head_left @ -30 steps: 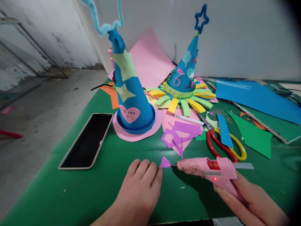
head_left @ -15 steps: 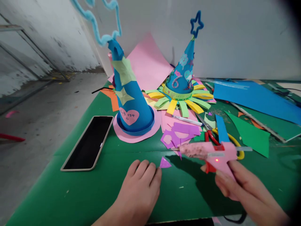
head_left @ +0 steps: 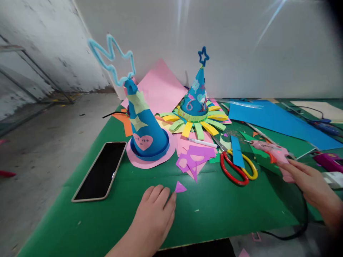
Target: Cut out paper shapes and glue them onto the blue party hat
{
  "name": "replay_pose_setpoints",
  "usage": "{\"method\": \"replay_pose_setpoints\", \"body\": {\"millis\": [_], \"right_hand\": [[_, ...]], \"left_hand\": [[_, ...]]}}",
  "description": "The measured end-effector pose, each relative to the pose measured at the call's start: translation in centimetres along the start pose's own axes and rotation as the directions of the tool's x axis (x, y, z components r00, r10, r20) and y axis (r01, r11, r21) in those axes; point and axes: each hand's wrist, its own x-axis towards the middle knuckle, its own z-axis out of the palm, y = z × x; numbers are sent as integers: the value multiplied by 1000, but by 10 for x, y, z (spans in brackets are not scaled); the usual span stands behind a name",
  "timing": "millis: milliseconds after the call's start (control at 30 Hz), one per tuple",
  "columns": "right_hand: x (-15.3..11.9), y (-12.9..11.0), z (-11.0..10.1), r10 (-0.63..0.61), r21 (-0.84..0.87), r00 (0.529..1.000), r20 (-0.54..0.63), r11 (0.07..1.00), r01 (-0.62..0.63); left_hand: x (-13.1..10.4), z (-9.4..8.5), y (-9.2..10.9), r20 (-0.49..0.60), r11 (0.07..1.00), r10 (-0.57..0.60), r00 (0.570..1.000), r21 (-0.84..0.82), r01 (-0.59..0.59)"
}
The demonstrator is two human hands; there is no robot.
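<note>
My left hand (head_left: pixel 154 216) rests on the green table with its fingers curled, the fingertips at the left corner of a small purple triangle (head_left: pixel 180 187). A pink glue gun (head_left: pixel 272 150) with a red trigger and a lit red light is in my right hand (head_left: pixel 308 182), its nozzle pointing left over green paper. Left of centre leans a blue cone hat (head_left: pixel 148 134) with pale green stars, a pink heart and a pink brim. Behind it to the right stands a smaller blue cone hat (head_left: pixel 195 98) with a yellow and green strip fringe.
A phone (head_left: pixel 100 171) lies at the left. Scissors with red and yellow handles (head_left: pixel 234 175), purple scraps (head_left: pixel 200 151) and a white pen (head_left: pixel 202 142) lie mid-table. Blue sheets (head_left: pixel 278 121) cover the back right. The glue gun's black cord (head_left: pixel 297 233) hangs over the front edge.
My right hand has carried the glue gun right, away from the purple triangle, uncovering the scissors' handles. The camera view has shifted. My left hand remains beside the triangle.
</note>
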Motion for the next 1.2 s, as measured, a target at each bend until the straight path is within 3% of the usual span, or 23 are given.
{"method": "replay_pose_setpoints", "body": {"millis": [67, 267, 367, 433, 467, 500, 567, 633, 700, 767, 833, 1033, 1200], "right_hand": [[8, 3, 5, 90, -72, 995, 38, 994, -87], [32, -1, 11, 9, -297, 992, 127, 955, 29], [30, -12, 13, -74, -409, 997, 22, 909, 77], [12, -29, 20, -224, -434, 971, -81, 885, 168], [-2, -41, 26, -331, -400, 937, -107, 878, 265], [-18, -54, 33, -417, -295, 907, -61, 875, 383], [-52, -83, 52, -541, 14, 806, 240, 832, 554], [-83, -109, 71, -649, 236, 593, 476, 745, 625], [-104, -127, 87, -709, 365, 382, 593, 659, 657], [-115, -135, 98, -704, 370, 298, 644, 628, 685], [-120, -137, 104, -684, 337, 282, 673, 623, 706], [-127, -126, 105, -665, 335, 367, 651, 686, 646], [-139, -114, 103, -679, 324, 385, 626, 674, 663]], "left_hand": [[1, -2, 1, 15, 1000, 4, 1000, 0, -4], [1, -5, 1, 61, 1000, -19, 998, -17, 21], [2, -5, 1, 60, 999, -13, 998, -30, 15], [3, -6, 2, 61, 999, -14, 998, -30, 15], [3, -6, 2, 64, 999, -14, 998, -31, 16], [4, -6, 2, 69, 999, -16, 997, -33, 19], [4, -7, 3, 85, 999, -21, 996, -38, 24], [5, -8, 3, 97, 999, -30, 995, -38, 33], [5, -9, 3, 104, 999, -30, 994, -38, 34], [5, -9, 3, 94, 999, -27, 995, -36, 30], [5, -9, 3, 83, 999, -27, 996, -34, 30], [3, -6, 2, 96, 998, -31, 995, -45, 35], [3, -9, 3, 97, 998, -37, 995, -44, 42]]}}
